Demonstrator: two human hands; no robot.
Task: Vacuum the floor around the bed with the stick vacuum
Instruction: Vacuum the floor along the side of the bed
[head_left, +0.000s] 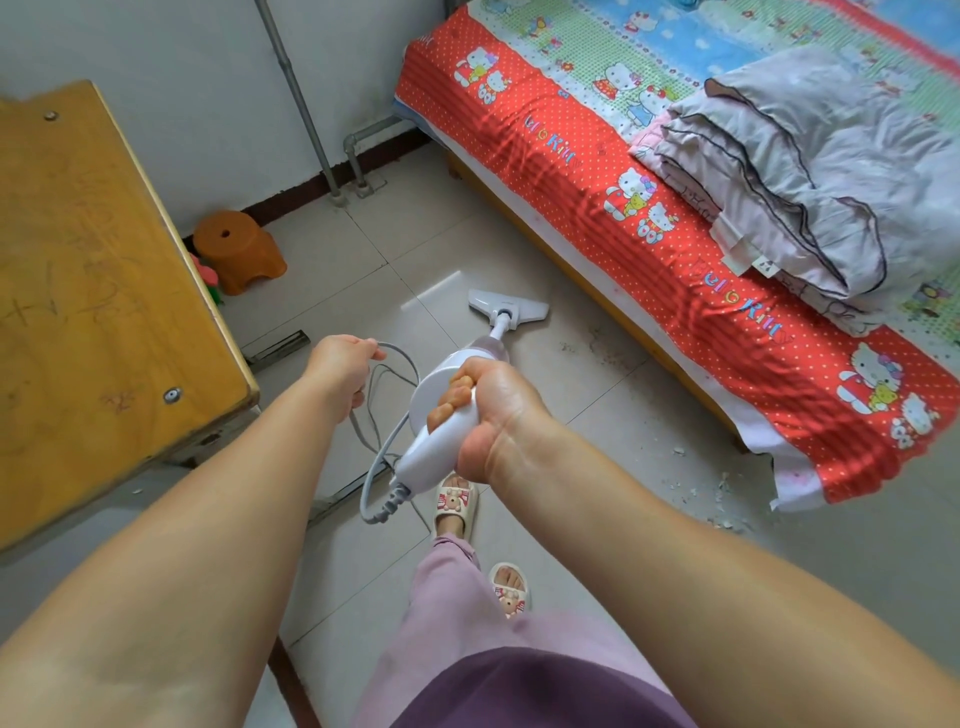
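Note:
A white stick vacuum (435, 384) stands in front of me, its flat floor head (506, 306) resting on the pale tiled floor (597, 405) left of the bed. My right hand (488, 415) is shut on the vacuum's handle. My left hand (343, 366) holds the vacuum's grey power cord (400, 364), which loops down beside the handle. The bed (649, 218) with a red cartoon-print sheet runs along the right. Dust and small white scraps (722, 488) lie on the floor by the bed's near corner.
A wooden desk (93, 291) fills the left side. An orange plastic stool (239, 249) sits by the wall behind it. Grey metal pipes (311, 130) run down the wall. Folded grey bedding (810, 171) lies on the bed. My feet in slippers (457, 501) stand below the vacuum.

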